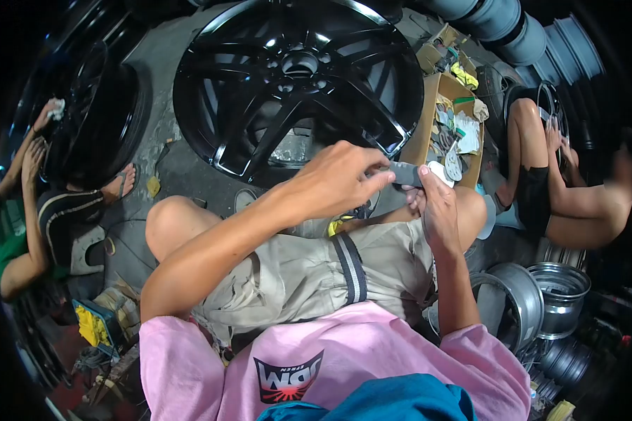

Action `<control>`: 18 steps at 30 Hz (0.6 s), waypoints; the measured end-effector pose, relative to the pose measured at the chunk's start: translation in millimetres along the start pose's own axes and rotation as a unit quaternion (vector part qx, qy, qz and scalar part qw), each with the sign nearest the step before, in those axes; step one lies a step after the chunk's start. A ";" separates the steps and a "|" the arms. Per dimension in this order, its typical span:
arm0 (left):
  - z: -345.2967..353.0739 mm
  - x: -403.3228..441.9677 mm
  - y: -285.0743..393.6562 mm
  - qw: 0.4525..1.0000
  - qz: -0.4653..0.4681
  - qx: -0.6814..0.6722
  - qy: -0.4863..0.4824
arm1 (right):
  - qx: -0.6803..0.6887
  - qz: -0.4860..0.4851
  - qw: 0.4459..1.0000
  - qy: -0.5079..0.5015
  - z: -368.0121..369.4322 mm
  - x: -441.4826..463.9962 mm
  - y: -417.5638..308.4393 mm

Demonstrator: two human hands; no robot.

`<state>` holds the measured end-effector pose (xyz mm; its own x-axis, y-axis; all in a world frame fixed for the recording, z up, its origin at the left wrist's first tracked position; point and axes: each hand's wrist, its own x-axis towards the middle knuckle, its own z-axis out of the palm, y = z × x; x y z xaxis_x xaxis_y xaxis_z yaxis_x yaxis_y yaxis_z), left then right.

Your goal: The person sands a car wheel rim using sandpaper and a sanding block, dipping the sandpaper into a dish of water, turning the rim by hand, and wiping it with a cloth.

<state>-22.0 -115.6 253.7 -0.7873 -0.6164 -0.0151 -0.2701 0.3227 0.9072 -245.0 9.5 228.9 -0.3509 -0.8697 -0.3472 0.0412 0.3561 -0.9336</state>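
A small dark grey strip, which looks like sandpaper, is stretched between my hands above my lap. My left hand pinches its left end between thumb and fingers. At the other end, my right hand grips the strip, thumb on top and fingers curled beneath. Just beyond my hands a glossy black wheel rim lies face up, its spokes spread toward me. Neither hand touches the rim. A white round piece shows right behind my right thumb; whether it touches the hand, I cannot tell.
A cardboard box of sanding discs and small tools stands right of the rim. Co-workers sit at the left and right, each beside a rim. Silver rims are at the lower right. A blue container sits lower left.
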 end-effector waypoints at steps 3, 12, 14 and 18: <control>-4.6 -7.7 5.6 0.998 -0.018 -0.019 0.052 | 0.027 -0.015 0.999 -0.018 13.9 -3.5 -8.0; -2.6 -19.6 -12.8 0.976 -0.122 -0.178 -0.004 | 0.015 -0.014 0.994 -0.104 27.8 -1.8 -1.3; -4.8 -23.2 -14.0 0.962 -0.147 -0.229 -0.019 | 0.025 -0.007 0.991 -0.130 26.8 -3.1 -2.4; -16.2 -27.1 -5.7 0.975 -0.120 -0.182 -0.050 | -0.047 -0.062 0.984 -0.158 25.6 -11.2 -14.5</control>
<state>9.9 -112.4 255.7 -0.7806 -0.5641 -0.2693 -0.2529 -0.1088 0.9613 -217.7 5.3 244.0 -0.0380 -0.9663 -0.2546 -0.0750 0.2568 -0.9636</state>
